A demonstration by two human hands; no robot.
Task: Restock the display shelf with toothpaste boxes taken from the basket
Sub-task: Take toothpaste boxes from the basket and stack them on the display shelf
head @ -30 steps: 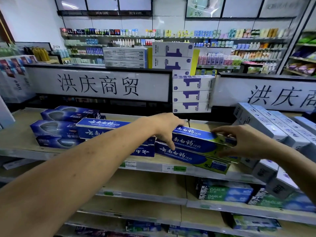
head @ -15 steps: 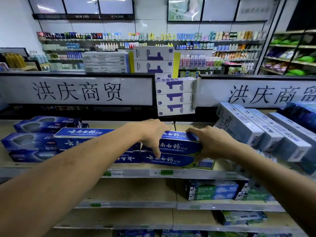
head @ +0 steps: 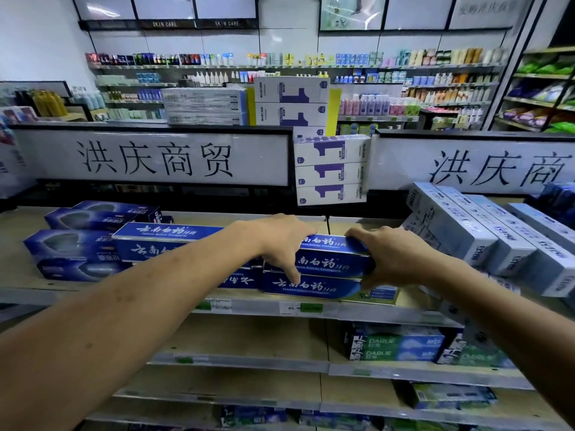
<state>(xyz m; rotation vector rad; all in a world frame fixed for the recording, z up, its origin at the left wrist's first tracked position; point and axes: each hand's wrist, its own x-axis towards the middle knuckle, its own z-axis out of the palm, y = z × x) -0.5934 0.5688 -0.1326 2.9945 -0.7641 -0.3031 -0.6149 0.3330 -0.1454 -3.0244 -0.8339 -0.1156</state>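
A shop aisle seen from above the person's two bare forearms, which reach forward to a beige wood-look display shelf (head: 21, 269) with a grey front rail. On it, in the centre, lies the top toothpaste box (head: 334, 245), a long blue cardboard carton with white Chinese lettering, set lengthwise on a matching lower blue carton (head: 314, 286) whose right end turns green. The left hand (head: 280, 241) lies palm down over the left end of the top toothpaste box, fingers curled down over its front face, one fingertip reaching the carton beneath. The right hand (head: 395, 256) clasps its right end, fingers bent round the corner. Left of that box sit more blue cartons of the same kind (head: 168, 233), and farther left, darker blue boxes (head: 71, 247). To its right, pale blue-and-white cartons (head: 451, 231) lean in a tilted row. Just below it, a small white and green price label (head: 300, 307) is on the rail; lower down and to the right, green cartons (head: 398, 346) rest on the next shelf. Behind it stand a stack of white and purple boxes (head: 329, 172) and a white sign panel with large black Chinese characters (head: 152, 158). Far behind, wall shelves (head: 280, 67) hold rows of small bottles and tubes.
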